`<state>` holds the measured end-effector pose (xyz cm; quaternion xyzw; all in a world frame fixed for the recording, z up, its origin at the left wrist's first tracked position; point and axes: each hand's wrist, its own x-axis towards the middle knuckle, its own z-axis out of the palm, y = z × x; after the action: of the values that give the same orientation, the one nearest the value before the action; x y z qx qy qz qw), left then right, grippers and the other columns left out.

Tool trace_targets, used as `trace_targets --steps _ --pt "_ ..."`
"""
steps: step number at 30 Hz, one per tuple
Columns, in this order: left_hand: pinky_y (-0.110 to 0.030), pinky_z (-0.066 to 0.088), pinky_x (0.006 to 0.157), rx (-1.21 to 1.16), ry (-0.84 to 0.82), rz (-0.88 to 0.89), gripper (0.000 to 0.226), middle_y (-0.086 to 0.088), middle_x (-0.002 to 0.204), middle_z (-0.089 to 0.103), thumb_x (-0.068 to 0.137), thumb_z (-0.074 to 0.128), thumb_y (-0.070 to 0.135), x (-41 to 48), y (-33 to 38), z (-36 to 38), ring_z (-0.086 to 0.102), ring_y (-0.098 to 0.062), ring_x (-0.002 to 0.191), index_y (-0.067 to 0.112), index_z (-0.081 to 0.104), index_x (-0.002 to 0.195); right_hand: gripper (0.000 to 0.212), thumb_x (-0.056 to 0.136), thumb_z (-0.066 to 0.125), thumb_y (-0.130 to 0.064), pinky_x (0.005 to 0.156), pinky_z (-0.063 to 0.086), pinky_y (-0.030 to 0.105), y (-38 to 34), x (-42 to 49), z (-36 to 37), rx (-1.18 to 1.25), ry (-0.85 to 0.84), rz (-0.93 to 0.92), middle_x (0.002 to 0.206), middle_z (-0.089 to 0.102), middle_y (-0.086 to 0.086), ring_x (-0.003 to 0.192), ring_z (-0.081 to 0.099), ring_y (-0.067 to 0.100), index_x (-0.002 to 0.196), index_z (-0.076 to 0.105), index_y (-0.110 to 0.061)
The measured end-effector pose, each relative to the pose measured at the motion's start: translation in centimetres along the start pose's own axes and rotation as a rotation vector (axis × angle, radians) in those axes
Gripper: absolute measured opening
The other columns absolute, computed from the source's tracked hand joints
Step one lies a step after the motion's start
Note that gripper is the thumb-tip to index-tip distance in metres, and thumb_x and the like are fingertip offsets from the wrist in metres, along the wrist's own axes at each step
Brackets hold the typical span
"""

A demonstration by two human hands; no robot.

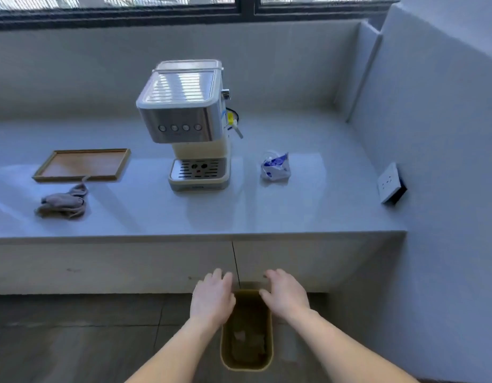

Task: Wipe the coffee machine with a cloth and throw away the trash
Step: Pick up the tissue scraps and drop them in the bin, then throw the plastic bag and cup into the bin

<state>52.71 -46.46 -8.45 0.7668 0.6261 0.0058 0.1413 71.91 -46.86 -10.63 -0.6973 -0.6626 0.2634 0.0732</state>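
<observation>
A silver and cream coffee machine (192,125) stands in the middle of the pale counter (308,205). A crumpled grey cloth (63,201) lies on the counter at the left. A crumpled white and blue wrapper (276,167) sits to the machine's right. On the floor below the counter's front stands an olive trash bin (247,366) with some scraps inside. My left hand (211,295) and my right hand (287,294) hover over the bin's far end, palms down, fingers apart, holding nothing.
A shallow wooden tray (81,165) lies left of the machine, just behind the cloth. A white wall socket (389,183) sticks out of the right wall. A window runs along the back. The floor is dark tile.
</observation>
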Motion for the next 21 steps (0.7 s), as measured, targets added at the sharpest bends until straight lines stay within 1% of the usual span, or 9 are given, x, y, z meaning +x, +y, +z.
trace_targets --steps 2,4,7,9,11,13,17,21 --pt "-0.03 0.049 0.086 -0.005 0.052 0.009 0.034 0.001 0.123 0.058 0.091 0.055 0.029 0.7 1.1 -1.8 0.058 -0.015 0.101 0.026 0.053 0.125 0.046 0.09 0.06 -0.043 0.089 0.052 0.029 0.0 0.3 -2.6 0.008 0.04 -0.032 0.132 0.057 -0.008 0.116 0.058 0.013 0.134 0.05 -0.032" --pt "-0.031 0.049 0.088 -0.01 0.095 0.026 0.037 0.0 0.125 0.057 0.091 0.056 0.029 1.6 2.2 -3.5 0.058 -0.016 0.104 0.025 0.053 0.128 0.047 0.091 0.059 -0.042 0.092 0.052 0.031 0.0 0.9 -5.3 0.004 0.077 -0.059 0.134 0.057 -0.006 0.119 0.056 0.015 0.136 0.05 -0.03" --pt "-0.034 0.049 0.091 0.002 0.137 0.037 0.041 -0.002 0.127 0.056 0.091 0.054 0.027 2.8 3.4 -6.0 0.056 -0.019 0.108 0.023 0.051 0.132 0.047 0.092 0.059 -0.04 0.094 0.053 0.033 -0.1 1.9 -8.4 -0.003 0.1 -0.067 0.132 0.058 -0.005 0.119 0.057 0.016 0.136 0.051 -0.027" --pt "-0.032 0.047 0.086 0.012 0.151 0.044 0.04 -0.001 0.123 0.056 0.091 0.052 0.026 3.6 3.8 -7.5 0.055 -0.02 0.105 0.022 0.051 0.131 0.046 0.092 0.058 -0.039 0.093 0.053 0.036 -0.5 2.6 -9.9 -0.002 0.108 -0.067 0.13 0.059 -0.004 0.118 0.057 0.017 0.135 0.051 -0.026" --pt "-0.033 0.045 0.079 0.025 0.153 0.053 0.036 -0.001 0.115 0.057 0.091 0.048 0.024 4.7 4.0 -8.7 0.054 -0.021 0.099 0.021 0.053 0.126 0.044 0.092 0.055 -0.038 0.091 0.052 0.037 -0.9 3.3 -11.0 -0.004 0.106 -0.049 0.129 0.058 -0.003 0.118 0.056 0.019 0.134 0.051 -0.025" --pt "-0.035 0.045 0.078 0.024 0.155 0.078 0.034 -0.002 0.111 0.057 0.09 0.047 0.022 5.9 4.1 -9.6 0.055 -0.024 0.097 0.019 0.055 0.123 0.043 0.092 0.054 -0.036 0.09 0.051 0.036 -1.3 4.2 -11.7 0.01 0.118 -0.023 0.129 0.058 -0.004 0.118 0.056 0.018 0.134 0.051 -0.025" --pt "-0.035 0.046 0.078 0.0 0.167 0.137 0.033 -0.002 0.114 0.056 0.092 0.049 0.024 9.0 3.5 -11.1 0.055 -0.024 0.097 0.018 0.054 0.124 0.042 0.091 0.054 -0.036 0.089 0.05 0.036 -2.4 6.5 -12.8 0.023 0.142 0.029 0.125 0.059 -0.002 0.114 0.057 0.019 0.132 0.052 -0.025" --pt "-0.037 0.044 0.074 -0.017 0.133 0.185 0.033 -0.004 0.113 0.055 0.09 0.049 0.024 12.6 2.8 -12.3 0.054 -0.027 0.097 0.016 0.054 0.123 0.042 0.091 0.055 -0.035 0.088 0.049 0.034 -3.3 9.1 -14.4 0.05 0.186 0.114 0.127 0.059 -0.002 0.114 0.058 0.019 0.132 0.053 -0.025"
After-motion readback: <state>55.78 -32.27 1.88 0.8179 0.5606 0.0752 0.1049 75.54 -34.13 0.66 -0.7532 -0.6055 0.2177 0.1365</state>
